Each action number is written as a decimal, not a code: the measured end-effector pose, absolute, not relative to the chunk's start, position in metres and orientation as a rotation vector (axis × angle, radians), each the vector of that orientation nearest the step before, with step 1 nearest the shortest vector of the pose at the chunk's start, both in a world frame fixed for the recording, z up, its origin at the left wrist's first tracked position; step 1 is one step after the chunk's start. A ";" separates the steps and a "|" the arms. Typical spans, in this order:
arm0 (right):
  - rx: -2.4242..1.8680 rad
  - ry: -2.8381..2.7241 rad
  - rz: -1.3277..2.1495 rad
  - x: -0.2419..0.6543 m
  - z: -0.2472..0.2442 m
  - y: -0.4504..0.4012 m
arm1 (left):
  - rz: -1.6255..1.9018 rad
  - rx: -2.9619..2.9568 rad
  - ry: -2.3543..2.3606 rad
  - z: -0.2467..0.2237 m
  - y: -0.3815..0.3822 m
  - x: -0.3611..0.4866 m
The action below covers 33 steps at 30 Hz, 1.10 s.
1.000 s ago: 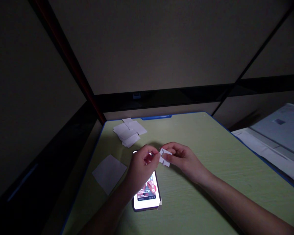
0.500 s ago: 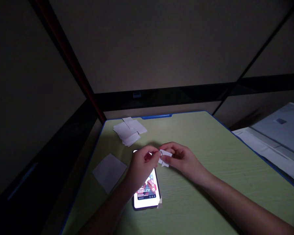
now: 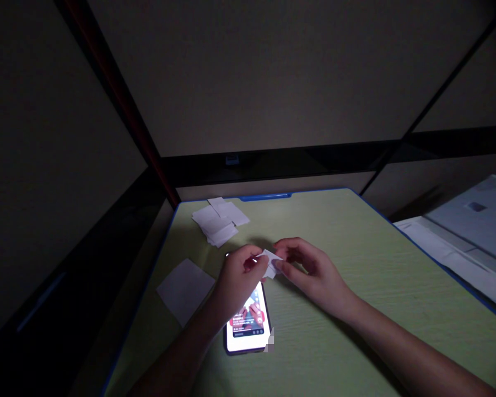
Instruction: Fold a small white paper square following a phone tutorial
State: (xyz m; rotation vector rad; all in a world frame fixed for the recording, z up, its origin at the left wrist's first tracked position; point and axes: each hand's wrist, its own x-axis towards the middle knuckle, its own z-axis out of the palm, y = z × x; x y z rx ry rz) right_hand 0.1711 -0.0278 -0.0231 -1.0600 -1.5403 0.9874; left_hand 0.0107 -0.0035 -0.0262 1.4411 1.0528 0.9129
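Note:
A small folded white paper [image 3: 271,267] is held above the table, near the top of a lit phone [image 3: 248,343]. My left hand [image 3: 243,275] pinches its left side between thumb and fingers. At its right edge, the thumb and curled fingers of my right hand [image 3: 308,267] also hold it. The phone lies below my left hand, which covers its upper part; its screen shows hands with white paper. A single white sheet [image 3: 185,289] lies flat to the left of the phone.
Several white paper pieces [image 3: 219,221] overlap at the back left of the green table [image 3: 339,220]. A blue clip-like strip [image 3: 267,197] runs along the rear edge. A pale, flat-topped object [image 3: 475,220] stands beyond the right edge.
The folded paper has turned and shifted slightly left, closer to my left hand. My right hand's fingers have changed their hold at its right side.

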 end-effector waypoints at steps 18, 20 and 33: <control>-1.067 -1.849 0.594 0.176 -0.024 -0.028 | 0.849 1.312 0.914 -0.030 -0.004 0.014; -1.061 -1.858 0.590 0.176 -0.024 -0.027 | 0.844 1.343 0.940 -0.031 -0.003 0.013; -1.027 -1.918 0.611 0.177 -0.022 -0.026 | 0.861 1.412 0.943 -0.031 -0.001 0.012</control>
